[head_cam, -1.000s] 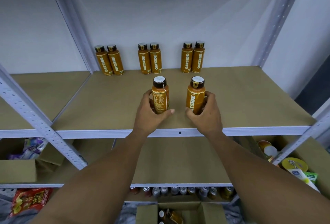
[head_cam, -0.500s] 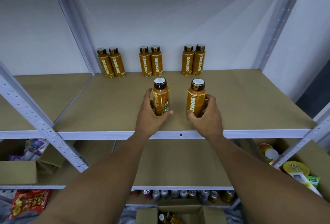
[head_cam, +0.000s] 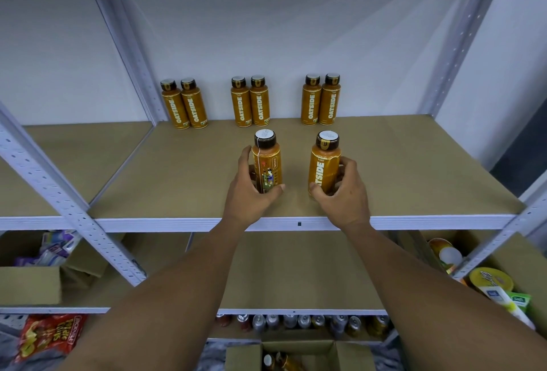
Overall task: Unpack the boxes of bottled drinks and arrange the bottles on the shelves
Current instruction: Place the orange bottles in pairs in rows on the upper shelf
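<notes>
back-row bottles: "oatside" in white capitals, running up the side of each of the six.
front right bottle: "oatside" running upward, first letter partly hidden.
front left bottle: back label faces out, print too small to read.
red bag: lettering not legible.

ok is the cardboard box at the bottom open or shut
Open. The cardboard box has its flaps folded out, and bottle tops show inside it.
</notes>
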{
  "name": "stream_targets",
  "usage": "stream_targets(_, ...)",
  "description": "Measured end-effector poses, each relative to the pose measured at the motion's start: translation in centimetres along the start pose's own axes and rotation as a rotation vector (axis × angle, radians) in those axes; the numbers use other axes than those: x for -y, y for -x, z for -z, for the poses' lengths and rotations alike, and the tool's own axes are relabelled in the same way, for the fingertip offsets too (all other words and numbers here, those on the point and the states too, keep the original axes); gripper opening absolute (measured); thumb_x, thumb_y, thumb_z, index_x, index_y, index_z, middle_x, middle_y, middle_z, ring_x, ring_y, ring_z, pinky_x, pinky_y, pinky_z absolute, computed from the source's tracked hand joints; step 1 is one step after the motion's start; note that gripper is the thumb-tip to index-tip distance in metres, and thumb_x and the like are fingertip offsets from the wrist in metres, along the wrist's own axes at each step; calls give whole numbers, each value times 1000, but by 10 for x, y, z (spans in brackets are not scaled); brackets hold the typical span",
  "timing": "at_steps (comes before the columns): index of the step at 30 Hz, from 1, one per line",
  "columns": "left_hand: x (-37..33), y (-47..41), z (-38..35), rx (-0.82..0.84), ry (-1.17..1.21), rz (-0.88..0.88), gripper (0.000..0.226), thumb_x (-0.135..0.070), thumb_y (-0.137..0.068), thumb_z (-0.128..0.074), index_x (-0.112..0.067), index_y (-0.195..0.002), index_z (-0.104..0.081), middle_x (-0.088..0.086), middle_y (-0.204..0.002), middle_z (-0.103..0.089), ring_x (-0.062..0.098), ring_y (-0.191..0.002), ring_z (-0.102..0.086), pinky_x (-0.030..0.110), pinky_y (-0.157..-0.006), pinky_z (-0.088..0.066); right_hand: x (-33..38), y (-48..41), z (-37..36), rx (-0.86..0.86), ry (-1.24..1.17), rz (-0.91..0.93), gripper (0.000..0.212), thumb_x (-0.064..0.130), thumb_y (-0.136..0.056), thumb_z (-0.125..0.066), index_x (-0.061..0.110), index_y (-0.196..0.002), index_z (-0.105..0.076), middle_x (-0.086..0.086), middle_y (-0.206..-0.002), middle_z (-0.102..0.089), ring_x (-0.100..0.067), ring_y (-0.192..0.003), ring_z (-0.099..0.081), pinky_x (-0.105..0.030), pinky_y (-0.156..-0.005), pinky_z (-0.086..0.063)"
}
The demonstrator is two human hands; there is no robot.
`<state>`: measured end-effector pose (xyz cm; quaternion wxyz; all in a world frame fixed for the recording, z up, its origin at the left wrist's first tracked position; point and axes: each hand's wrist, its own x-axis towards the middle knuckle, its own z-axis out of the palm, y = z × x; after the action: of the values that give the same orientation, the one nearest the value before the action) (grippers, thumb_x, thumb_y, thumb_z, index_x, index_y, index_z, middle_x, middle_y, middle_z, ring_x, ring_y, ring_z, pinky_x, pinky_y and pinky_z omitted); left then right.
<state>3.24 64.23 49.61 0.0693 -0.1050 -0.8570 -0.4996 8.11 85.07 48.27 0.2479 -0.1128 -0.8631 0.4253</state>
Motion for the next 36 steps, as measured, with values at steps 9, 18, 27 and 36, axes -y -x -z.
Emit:
stream_targets(9,0,-1,-2,-13,-33,-9,103,-33,-83,-84,-35,-159,-14,-4,-155,-43,20,-136,-50,40,-107,-50,0,0,0,-1,3,3,72,44,-82,-81,26,-138,-39,3,-130,-58,-12,-105,-56,-29,-86,-52)
stream_targets(18,-2,-1,-2,-36,28,28,117,-47,-74,-89,-35,-161,-11,-4,-162,-32,18,-142,-41,42,-110,-47,1,0,1,2,7,5,72,44,-83,-80,26,-139,-39,3,-132,-57,-12,-106,-56,-28,-88,-52)
stream_targets(27,0,-1,0,30,-27,24,112,-34,-84,-84,-38,-161,-2,0,-162,-38,25,-143,-45,44,-109,-47,-1,0,-1,8,2,0,73,46,-83,-79,29,-142,-38,5,-133,-58,-11,-106,-57,-30,-90,-55)
stream_targets(36,-4,-1,-1,-24,-35,49,113,-39,-82,-85,-40,-160,-4,0,-155,-45,24,-134,-52,43,-105,-52,0,0,0,26,-14,-23,75,45,-85,-79,29,-144,-36,3,-138,-58,-13,-109,-59,-26,-88,-51)
